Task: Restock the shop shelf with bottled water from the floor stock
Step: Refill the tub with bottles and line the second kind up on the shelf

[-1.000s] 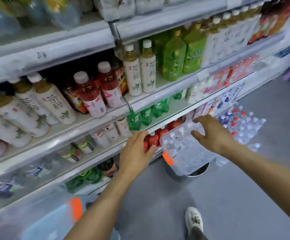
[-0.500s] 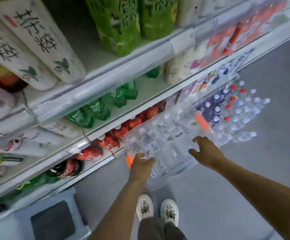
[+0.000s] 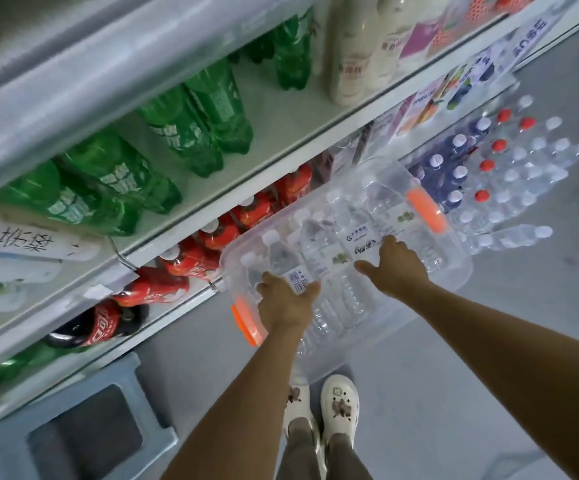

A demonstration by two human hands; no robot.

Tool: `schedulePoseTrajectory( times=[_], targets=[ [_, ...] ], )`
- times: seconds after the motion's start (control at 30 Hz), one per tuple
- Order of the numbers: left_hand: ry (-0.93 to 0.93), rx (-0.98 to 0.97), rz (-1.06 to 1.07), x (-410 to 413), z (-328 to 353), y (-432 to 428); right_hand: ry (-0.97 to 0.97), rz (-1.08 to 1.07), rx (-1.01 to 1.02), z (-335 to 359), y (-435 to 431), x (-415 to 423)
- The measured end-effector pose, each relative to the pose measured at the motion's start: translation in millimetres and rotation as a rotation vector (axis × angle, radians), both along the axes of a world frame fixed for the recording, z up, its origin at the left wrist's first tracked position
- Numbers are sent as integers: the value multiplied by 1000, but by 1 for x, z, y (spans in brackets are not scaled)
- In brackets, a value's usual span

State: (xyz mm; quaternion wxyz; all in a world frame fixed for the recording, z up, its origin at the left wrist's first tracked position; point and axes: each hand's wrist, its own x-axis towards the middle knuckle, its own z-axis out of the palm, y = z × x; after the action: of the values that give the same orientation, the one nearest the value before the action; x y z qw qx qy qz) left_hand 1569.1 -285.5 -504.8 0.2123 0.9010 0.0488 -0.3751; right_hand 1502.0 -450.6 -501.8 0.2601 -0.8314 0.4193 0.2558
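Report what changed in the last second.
The left hand left the red bottles, dropped into the bin and took a grip on a water bottle. The right hand shifted from the bin's rim onto the bottles inside. Floor stock stayed put.

Bin (image 3: 456, 271) at right hand (image 3: 398, 268): clear plastic, shiny, smooth. Bin handle (image 3: 426, 211): orange plastic, glossy. Water bottle (image 3: 282, 258) in left hand (image 3: 286, 306): thin clear plastic, shiny. Green bottles (image 3: 191, 133) up-left of left hand: glossy plastic. Floor (image 3: 488, 358) under right hand: grey, smooth, matt.
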Motion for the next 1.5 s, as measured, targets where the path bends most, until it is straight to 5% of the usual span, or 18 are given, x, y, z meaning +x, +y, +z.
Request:
schedulePoseTrajectory(
  times=[0.17,0.33,0.5,0.83,0.93,1.13,1.5],
  targets=[
    [45,-75,75,13,0,11,-26,-104,84,9,-9,1],
    [206,-310,282,15,31,34,-247,-512,527,45,-11,-15],
    [320,-618,484,4,92,51,-423,-538,843,112,9,-39],
    [345,-1077,422,-9,251,73,-587,-333,1187,256,40,-37],
    [240,-1142,406,-18,295,82,-672,-199,1147,300,60,-27],
    [18,-1269,446,-26,385,121,-822,20,736,383,112,-9],
    [-349,-1353,320,-9,500,211,-1070,304,739,504,199,25]
  ],
)
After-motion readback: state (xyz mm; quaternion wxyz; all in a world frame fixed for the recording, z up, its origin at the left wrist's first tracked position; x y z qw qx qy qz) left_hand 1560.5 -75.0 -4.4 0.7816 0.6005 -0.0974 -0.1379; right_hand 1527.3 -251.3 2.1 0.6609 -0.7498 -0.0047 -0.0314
